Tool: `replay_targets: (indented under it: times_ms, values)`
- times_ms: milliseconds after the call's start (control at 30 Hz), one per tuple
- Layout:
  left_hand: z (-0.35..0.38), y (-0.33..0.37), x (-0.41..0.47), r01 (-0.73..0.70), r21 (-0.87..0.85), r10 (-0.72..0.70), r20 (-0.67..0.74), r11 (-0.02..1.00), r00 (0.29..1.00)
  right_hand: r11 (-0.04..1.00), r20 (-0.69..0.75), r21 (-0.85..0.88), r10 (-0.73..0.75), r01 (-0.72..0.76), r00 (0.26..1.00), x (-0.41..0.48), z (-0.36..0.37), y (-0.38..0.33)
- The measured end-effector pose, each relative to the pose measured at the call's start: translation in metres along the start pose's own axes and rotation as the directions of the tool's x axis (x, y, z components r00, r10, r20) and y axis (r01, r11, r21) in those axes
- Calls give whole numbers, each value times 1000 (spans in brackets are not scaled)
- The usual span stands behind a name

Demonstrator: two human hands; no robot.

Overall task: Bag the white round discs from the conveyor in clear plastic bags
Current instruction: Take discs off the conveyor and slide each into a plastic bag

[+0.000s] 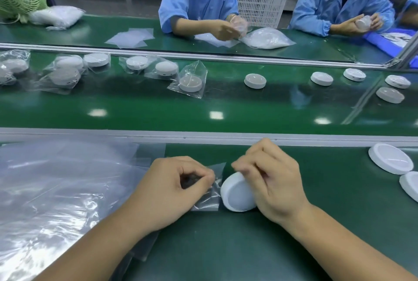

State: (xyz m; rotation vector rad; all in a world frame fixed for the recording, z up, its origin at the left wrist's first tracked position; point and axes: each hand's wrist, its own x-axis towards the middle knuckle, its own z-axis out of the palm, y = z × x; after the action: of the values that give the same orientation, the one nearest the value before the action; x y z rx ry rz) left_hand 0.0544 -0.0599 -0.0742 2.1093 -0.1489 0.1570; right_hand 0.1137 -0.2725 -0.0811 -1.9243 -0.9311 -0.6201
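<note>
Disc [237, 197], white and tilted, sits gripped by the right hand [271, 185] just beside the clear bag [210, 202] pinched in the left hand [172, 185].

Green bench [248, 246]: bag stack [56, 190], loose discs [390, 158]

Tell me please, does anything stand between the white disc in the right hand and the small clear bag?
Nothing visible does. The white disc, held tilted by the right hand, lies right beside the clear bag that the left hand pinches.
</note>
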Motion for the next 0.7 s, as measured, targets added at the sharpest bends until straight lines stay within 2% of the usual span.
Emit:
replay_targets:
  times_ms: [33,100,133,200,267,300,333,400,467,567,633,700]
  values:
    - [0,-2,-1,-41,105,40,16,994,999,993,18,7,120,-120,993,1,-2,3]
    - [0,-5,-2,-107,251,92,69,962,993,963,162,-21,267,-267,950,2,-10,8]
    - [0,-7,-2,-138,317,112,99,938,989,953,270,-63,301,-295,915,1,-14,8]
    - [0,-9,-2,-205,454,153,151,867,977,935,495,-169,353,-311,794,-6,-19,8]
    - [-2,-9,-2,-250,504,188,171,827,967,915,592,-116,376,-387,713,-8,-25,6]
    - [-3,-8,-2,-262,508,199,177,821,964,906,584,-25,355,-422,729,-5,-29,3]
    - [-4,-8,-3,-265,507,203,175,820,963,908,542,63,317,-414,778,-1,-34,0]
    - [-4,-9,-2,-231,475,189,135,849,973,960,400,121,187,-254,897,7,-45,-2]
    - [-4,-10,-1,-165,383,162,43,909,986,998,279,54,5,-21,960,12,-49,-4]
    - [-3,-8,2,-106,234,128,-81,966,988,976,258,-60,-186,208,948,10,-42,-3]
    - [-1,-4,1,-67,145,84,-116,987,990,957,270,-116,-229,267,935,8,-35,-2]
    - [1,0,0,-9,-3,9,-88,1000,996,963,253,-98,-221,252,942,6,-28,-3]
